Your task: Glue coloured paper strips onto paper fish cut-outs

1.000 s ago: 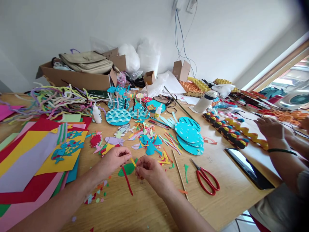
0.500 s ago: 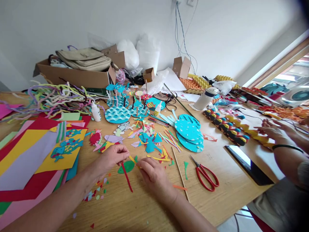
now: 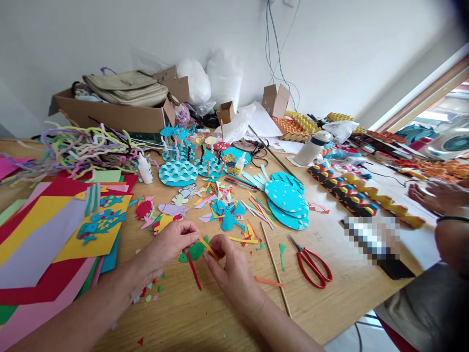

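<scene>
A narrow yellow paper strip (image 3: 208, 247) stretches between my two hands above the table. My left hand (image 3: 180, 238) pinches its upper left end, and a red paper strip (image 3: 194, 271) hangs down just below those fingertips; whether they hold it too, I cannot tell. My right hand (image 3: 230, 266) is closed on the strip's lower end, with fingers curled and thumb pressed in. Behind the strip lies a green paper fish (image 3: 193, 253), partly covered. Small confetti-like paper bits (image 3: 148, 298) are scattered below my left forearm.
Red-handled scissors (image 3: 313, 266) and a thin wooden stick (image 3: 273, 264) lie to the right. Coloured paper sheets (image 3: 40, 264) are stacked at left. Blue discs (image 3: 287, 198), paper scraps (image 3: 227, 215) and a glue bottle (image 3: 145, 169) stand or lie farther back. Another person's hands (image 3: 436, 195) are at right.
My right hand has turned and its fingers have curled up around the yellow strip's end. My left hand has shifted slightly right. The other person's hands have moved right.
</scene>
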`<state>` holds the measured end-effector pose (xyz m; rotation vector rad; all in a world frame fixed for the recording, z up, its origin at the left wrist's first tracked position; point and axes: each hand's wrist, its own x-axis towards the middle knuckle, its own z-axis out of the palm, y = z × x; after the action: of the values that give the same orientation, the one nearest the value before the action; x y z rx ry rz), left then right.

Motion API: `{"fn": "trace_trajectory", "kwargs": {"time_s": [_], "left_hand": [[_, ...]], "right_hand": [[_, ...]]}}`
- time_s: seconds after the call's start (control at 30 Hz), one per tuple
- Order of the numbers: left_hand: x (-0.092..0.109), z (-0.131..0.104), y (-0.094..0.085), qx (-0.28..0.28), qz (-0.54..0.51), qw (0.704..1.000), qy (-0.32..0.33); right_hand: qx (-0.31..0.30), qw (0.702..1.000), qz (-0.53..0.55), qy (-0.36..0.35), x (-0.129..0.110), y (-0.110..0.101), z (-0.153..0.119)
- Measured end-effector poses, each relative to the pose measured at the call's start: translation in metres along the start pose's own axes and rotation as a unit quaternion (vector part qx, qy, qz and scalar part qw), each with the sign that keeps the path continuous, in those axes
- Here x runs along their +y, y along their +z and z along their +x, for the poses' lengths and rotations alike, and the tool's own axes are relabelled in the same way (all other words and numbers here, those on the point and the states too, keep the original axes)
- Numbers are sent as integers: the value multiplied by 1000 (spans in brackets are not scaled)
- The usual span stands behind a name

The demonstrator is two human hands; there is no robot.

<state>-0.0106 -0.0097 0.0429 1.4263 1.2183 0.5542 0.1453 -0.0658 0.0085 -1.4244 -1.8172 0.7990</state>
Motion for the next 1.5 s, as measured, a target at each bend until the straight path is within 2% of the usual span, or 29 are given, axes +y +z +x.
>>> {"fn": "trace_trajectory", "kwargs": {"time_s": [0.1,0.33,0.5,0.67,1.1,1.5], "left_hand": [[-4,2,-4,5,22,1000,3],[-15,6,-9,23,86,996,23],[-26,9,-12,26,138,990,30],[-29,9,-12,30,180,983,34],[-42,15,-11,32,260,963,57],[-37,13,-11,23,320,945,55]], "right_hand": [[5,998,65,12,-2,-1,-2],[-28,990,126,51,2,7,-4],[-58,992,81,78,-3,11,-4],[-85,991,56,92,-6,13,-4],[-97,991,-44,83,-4,18,-3],[-112,988,-64,79,-4,19,-3]]}}
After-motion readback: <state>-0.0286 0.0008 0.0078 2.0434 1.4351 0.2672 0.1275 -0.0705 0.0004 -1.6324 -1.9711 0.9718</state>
